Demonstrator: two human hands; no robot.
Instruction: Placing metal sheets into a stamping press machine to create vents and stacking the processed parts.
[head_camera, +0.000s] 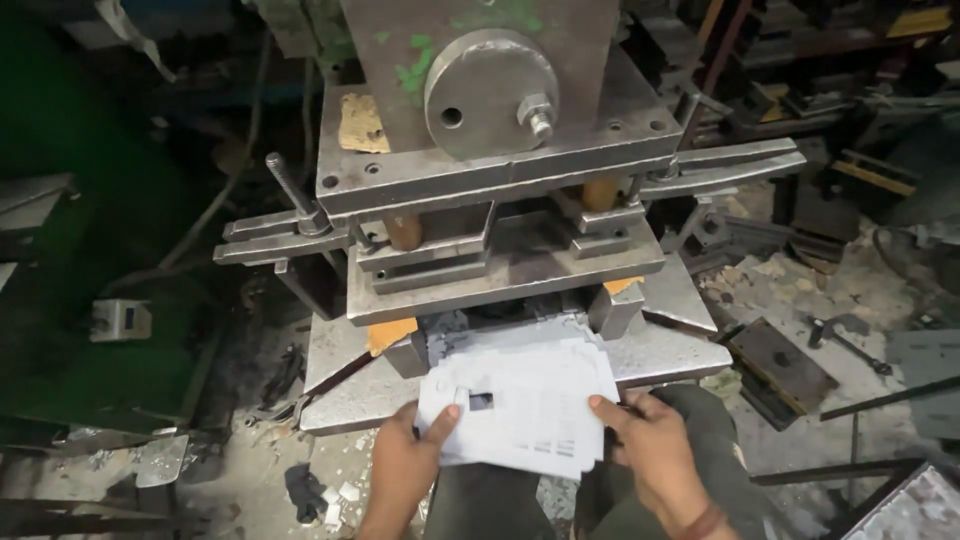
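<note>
A stack of white punched sheets (530, 405), with a small square hole and rows of slots, lies across my lap at the front edge of a steel press. My left hand (405, 462) grips the stack's left edge, thumb on top. Fingers of my right hand (650, 440) rest on the stack's right edge. Just behind the sheets stands the press's die set (500, 270), a pair of thick steel plates with guide posts. A round steel disc with a bolt (490, 92) sits on the press head above.
The steel press bed (680, 350) juts out on both sides of the sheets. Clamp bars (265, 235) and a threaded rod stick out at the left. A flat metal block (780, 365) and scrap lie on the dusty floor at right. Green machinery fills the left.
</note>
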